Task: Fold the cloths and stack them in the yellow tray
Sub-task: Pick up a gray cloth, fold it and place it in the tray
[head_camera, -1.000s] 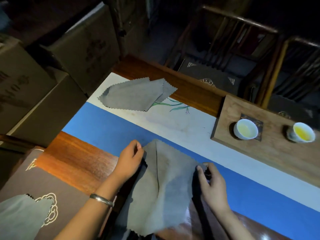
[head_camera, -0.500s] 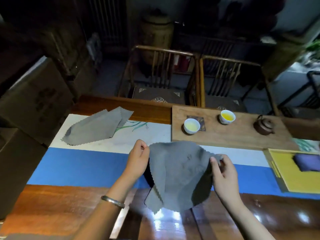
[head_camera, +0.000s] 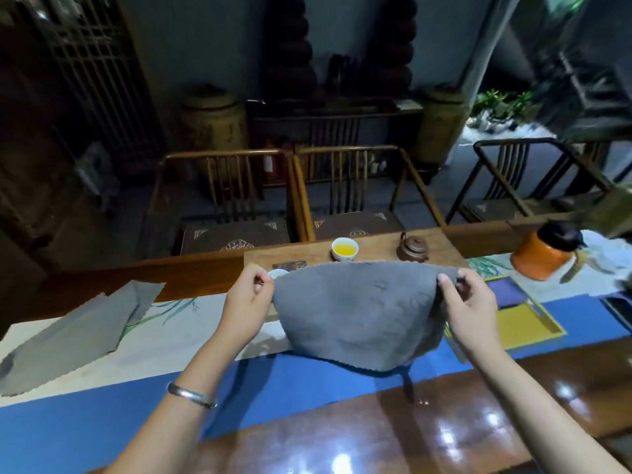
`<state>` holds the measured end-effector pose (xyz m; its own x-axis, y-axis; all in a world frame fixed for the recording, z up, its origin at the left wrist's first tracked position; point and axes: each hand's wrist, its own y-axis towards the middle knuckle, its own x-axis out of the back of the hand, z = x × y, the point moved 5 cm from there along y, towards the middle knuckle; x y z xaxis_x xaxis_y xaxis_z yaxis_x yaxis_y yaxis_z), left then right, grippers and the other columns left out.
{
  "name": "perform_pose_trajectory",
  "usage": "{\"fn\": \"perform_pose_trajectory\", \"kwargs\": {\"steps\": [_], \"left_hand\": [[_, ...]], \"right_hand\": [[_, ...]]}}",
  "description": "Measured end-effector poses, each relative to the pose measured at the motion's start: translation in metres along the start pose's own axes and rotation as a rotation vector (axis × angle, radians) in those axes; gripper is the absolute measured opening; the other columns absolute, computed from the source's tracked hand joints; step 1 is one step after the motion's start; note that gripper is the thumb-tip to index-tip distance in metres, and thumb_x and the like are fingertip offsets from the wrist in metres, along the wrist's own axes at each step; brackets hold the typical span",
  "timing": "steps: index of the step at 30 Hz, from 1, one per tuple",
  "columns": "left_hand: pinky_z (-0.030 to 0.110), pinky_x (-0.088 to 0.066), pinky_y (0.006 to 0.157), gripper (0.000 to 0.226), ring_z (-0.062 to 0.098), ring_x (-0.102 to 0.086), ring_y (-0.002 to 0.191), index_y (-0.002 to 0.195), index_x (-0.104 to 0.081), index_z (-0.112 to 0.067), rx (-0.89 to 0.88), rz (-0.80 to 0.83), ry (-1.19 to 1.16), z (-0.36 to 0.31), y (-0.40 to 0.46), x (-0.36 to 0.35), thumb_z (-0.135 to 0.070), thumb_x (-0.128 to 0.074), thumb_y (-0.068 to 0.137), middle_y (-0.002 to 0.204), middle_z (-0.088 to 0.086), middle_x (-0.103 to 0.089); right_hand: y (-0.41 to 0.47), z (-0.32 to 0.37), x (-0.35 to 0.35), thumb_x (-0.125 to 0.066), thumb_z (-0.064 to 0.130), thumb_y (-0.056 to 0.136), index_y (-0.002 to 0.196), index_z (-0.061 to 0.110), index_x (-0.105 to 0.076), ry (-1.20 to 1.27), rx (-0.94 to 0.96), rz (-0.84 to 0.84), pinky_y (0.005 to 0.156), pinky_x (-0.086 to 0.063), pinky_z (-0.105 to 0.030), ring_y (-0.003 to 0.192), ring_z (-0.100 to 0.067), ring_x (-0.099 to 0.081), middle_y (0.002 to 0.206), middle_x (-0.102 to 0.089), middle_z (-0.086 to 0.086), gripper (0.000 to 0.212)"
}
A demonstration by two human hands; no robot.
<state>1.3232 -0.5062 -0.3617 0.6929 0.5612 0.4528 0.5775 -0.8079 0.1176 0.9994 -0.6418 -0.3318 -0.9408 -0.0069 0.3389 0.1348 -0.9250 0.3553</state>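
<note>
Far left, a second grey cloth lies loosely folded on the white band of the runner, well apart from the hands. The left hand, a bangle on its wrist, pinches the upper left corner of the cloth. The cloth hangs spread above the blue band, its lower edge curling toward the table. Beyond its top edge stand a cup of yellow liquid and a teapot on a wooden board. The right hand pinches the upper right corner. Just right of it lies the yellow tray, holding a purple cloth at its far end.
</note>
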Motion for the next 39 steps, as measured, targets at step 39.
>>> {"fn": "perform_pose_trajectory", "kwargs": {"steps": [39], "left_hand": [[0.034,-0.037,0.066,0.017,0.024,-0.054,0.077,0.086,-0.05,-0.006,0.524,0.039,0.339,0.072,-0.135,-0.182,-0.016,-0.043,0.098,0.082,0.005,-0.059]], "right_hand": [[-0.054,-0.238,0.08,-0.057,0.014,0.093,0.064,0.014,-0.047,-0.178,-0.478,0.686,0.056,-0.027,-0.033,0.057,-0.013,-0.037,0.059,-0.038,-0.002,0.031]]}}
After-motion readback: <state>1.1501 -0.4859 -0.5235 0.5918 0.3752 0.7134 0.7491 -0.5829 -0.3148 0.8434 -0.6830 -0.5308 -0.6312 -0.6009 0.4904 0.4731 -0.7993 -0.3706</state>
